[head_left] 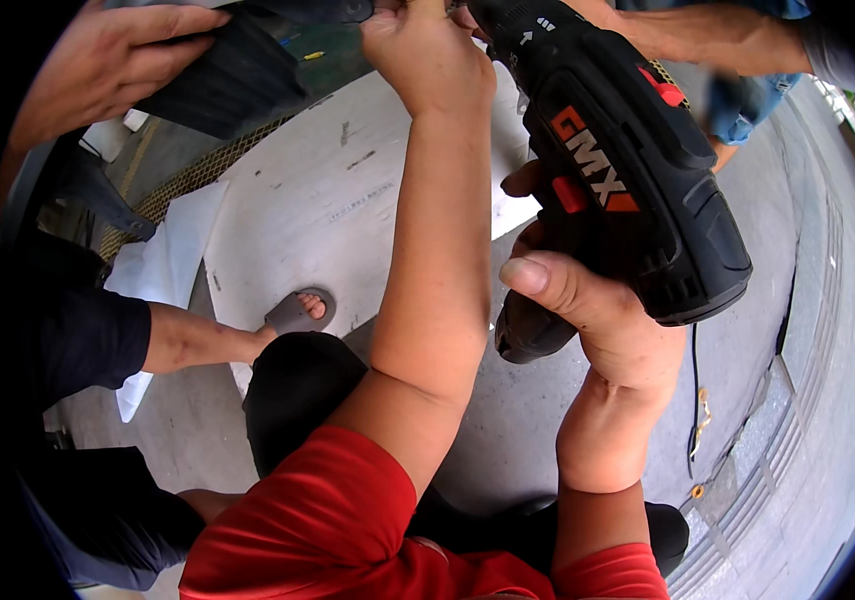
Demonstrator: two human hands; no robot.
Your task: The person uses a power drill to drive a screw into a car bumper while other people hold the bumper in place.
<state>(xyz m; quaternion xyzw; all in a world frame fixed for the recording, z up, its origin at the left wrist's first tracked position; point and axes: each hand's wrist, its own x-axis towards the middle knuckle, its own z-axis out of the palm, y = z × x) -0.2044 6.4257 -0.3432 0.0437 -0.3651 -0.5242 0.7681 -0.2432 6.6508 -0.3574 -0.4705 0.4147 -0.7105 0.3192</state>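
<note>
My right hand is wrapped round the grip of a black cordless drill with red switches. The drill's body points up and to the left, its front end cut off by the top edge. Beside that front end, my left hand is raised on a stretched arm, its fingers bent together. Whatever those fingers hold lies at the top rim and is too hidden to name. Left of it, a dark ribbed black piece hangs close to another person's hand.
A large white scuffed board lies on the grey floor, with a person's sandalled foot on it. Another person's forearm reaches in at upper right. A white sheet is at the left. A black cable runs along the floor.
</note>
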